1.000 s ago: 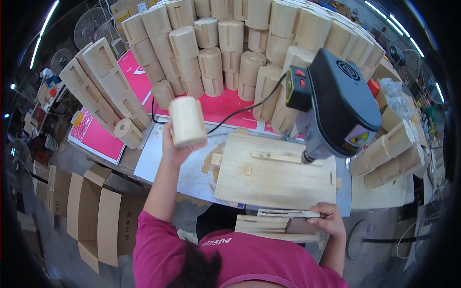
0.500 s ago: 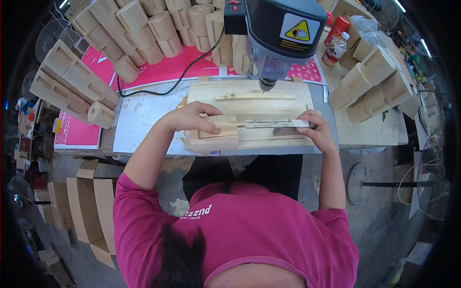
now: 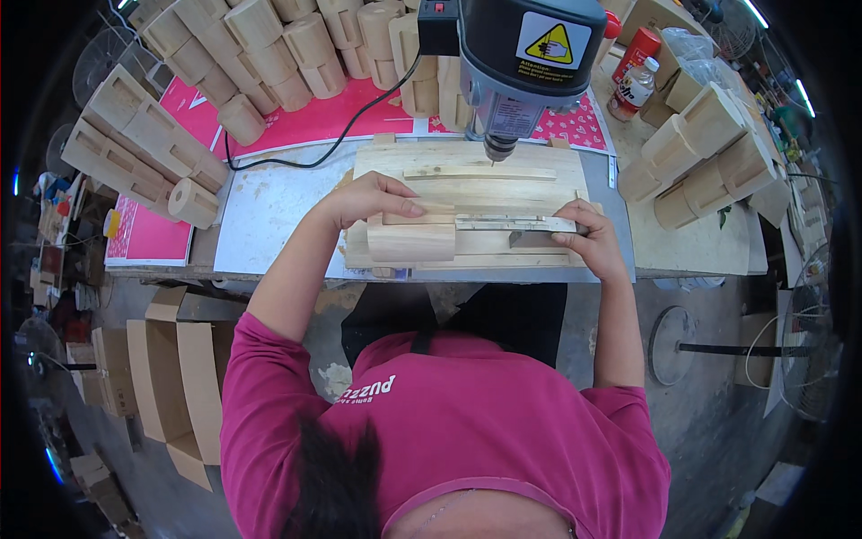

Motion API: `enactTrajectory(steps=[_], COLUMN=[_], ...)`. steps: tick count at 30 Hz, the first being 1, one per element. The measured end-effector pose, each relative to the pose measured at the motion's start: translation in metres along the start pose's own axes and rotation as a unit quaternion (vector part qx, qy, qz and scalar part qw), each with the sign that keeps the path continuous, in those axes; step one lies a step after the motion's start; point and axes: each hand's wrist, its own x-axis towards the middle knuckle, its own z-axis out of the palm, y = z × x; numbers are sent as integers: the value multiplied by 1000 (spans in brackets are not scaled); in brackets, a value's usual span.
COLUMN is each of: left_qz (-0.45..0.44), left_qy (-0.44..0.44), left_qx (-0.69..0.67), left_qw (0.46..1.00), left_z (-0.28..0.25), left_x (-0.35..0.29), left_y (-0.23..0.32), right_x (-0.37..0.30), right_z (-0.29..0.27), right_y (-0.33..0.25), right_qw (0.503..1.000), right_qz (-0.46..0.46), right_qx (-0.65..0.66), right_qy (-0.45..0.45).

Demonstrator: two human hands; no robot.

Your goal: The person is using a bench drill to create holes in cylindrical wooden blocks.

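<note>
My left hand (image 3: 377,199) is closed on the upper side of a pale wooden cylinder block (image 3: 411,242) lying sideways, fingers at its far edge and thumb on top. The block rests on a wooden board jig (image 3: 575,166), its smooth rounded side toward me. My right hand (image 3: 588,235) pinches the right end of a narrow whitish strip with dark marks (image 3: 512,223). The strip's left end meets the block's right end; whether it enters the block I cannot tell. Above the far part of the board hangs the drill press (image 3: 530,72), its bit (image 3: 492,162) clear of the block.
Stacked wooden cylinders (image 3: 314,54) stand along the back on a pink sheet (image 3: 377,117), with more at the left (image 3: 135,135) and right (image 3: 718,171). A black cable (image 3: 337,148) curves over the table. A bottle (image 3: 633,90) and red can (image 3: 639,49) stand back right. An open carton (image 3: 162,377) sits below left.
The block has turned so its rounded side shows more, and it has shifted slightly right against the strip. My left hand moved with it; my right hand stays on the strip's end.
</note>
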Motion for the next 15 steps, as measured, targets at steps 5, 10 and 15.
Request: enactTrajectory(steps=[5, 10, 15], left_qz=[28, 56, 62], left_qy=[43, 36, 27], left_qx=[28, 41, 60], left_qw=[998, 997, 996], left_z=[7, 11, 16], left_x=[-2, -3, 2], left_y=[5, 7, 8], right_x=[2, 4, 7], right_z=[2, -2, -5], right_y=[0, -1, -1], right_qw=[1000, 1000, 999], right_qz=[11, -5, -14], right_qx=[-1, -7, -24], right_qy=[2, -10, -23])
